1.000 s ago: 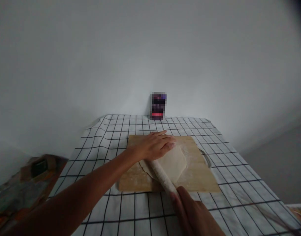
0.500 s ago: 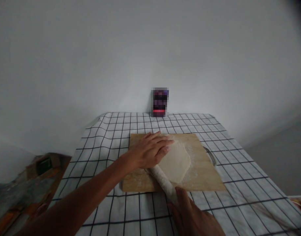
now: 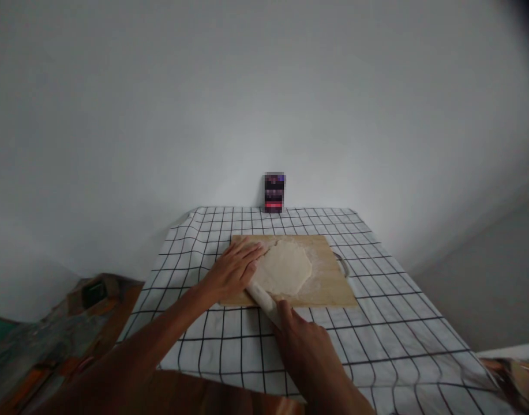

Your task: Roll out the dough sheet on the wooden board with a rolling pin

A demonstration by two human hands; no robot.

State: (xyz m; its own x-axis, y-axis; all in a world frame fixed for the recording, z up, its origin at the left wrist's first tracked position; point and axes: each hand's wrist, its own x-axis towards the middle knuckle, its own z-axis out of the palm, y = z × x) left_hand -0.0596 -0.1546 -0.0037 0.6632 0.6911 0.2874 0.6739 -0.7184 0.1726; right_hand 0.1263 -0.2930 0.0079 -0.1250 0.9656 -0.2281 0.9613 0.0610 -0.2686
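Seemingly floury rolling pin [image 3: 265, 302], thin irregular dough [image 3: 285, 267], wooden board [image 3: 333, 291]

Plain grey-white walls [image 3: 264, 92] rose behind the far edge of the counter [image 3: 398, 323] in dim light. Past its left edge, the floor [image 3: 34, 346] lay cluttered, with an open box [image 3: 93, 293].

Room to pass over the cloth [image 3: 389, 323] right of the board [image 3: 333, 291], past the handle [image 3: 346, 266]. Left hand [image 3: 233, 268], rolling pin [image 3: 264, 302], right hand [image 3: 305, 340] block its near-left side; wall [image 3: 264, 86] behind.
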